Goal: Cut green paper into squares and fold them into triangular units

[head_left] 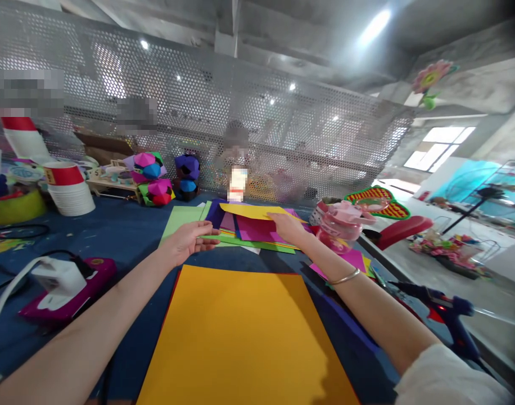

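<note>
My right hand (288, 228) grips the right part of a yellow sheet of paper (251, 211), lifted over a pile of coloured paper. Purple sheets (260, 229) show beneath it, with light green sheets (181, 216) at the pile's left side. My left hand (192, 241) is at the pile's left front edge, its fingers stretched toward the right and partly apart. Whether it touches the green edge there, I cannot tell. In front of me lies a large orange-yellow sheet (244, 332), with a thin red edge showing beneath it.
Left are a purple power strip (67, 295) with a plug and stacked paper cups (69, 191). Folded paper balls (152, 177) stand at the back. A pink jar (337, 228) is right of the pile; a glue gun (447, 312) lies at the right edge.
</note>
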`<state>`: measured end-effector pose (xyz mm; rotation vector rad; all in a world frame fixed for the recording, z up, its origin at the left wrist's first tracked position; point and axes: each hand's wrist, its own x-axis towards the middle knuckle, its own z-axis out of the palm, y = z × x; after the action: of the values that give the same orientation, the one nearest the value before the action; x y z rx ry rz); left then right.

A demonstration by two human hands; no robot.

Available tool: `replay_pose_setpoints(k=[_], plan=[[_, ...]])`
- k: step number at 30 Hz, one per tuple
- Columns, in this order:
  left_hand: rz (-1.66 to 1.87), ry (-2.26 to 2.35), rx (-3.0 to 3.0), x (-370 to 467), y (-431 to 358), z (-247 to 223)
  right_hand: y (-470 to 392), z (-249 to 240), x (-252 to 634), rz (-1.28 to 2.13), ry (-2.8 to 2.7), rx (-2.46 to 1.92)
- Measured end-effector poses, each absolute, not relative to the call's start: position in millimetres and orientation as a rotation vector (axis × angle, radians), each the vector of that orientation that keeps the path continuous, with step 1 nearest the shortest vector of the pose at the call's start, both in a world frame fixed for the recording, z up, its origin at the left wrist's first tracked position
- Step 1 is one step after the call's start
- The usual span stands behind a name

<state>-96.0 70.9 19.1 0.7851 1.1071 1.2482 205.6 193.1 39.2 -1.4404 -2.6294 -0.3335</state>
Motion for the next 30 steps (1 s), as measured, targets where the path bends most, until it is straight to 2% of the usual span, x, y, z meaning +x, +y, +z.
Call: replay_pose_setpoints(k=[4,12,20,25,30], plan=[[1.214,1.185,0.819,-94,68,20,201,26,213,-0.283,-2.680,-1.437],[1.204,1.256,0.857,-94,67,19,174,19,176,-0.253,-2.788,-1.061],[1.258,1.284,0.848,-99,68,20,166,10,153,-0.391,-2.799,-0.993],[1.264,1.317,0.857,-96,65,24,160,25,155,-0.480,-2.659,-1.004],[1.269,1.325,0.891,-94,64,24,162,65,157,-0.530,-2.326,-1.011]])
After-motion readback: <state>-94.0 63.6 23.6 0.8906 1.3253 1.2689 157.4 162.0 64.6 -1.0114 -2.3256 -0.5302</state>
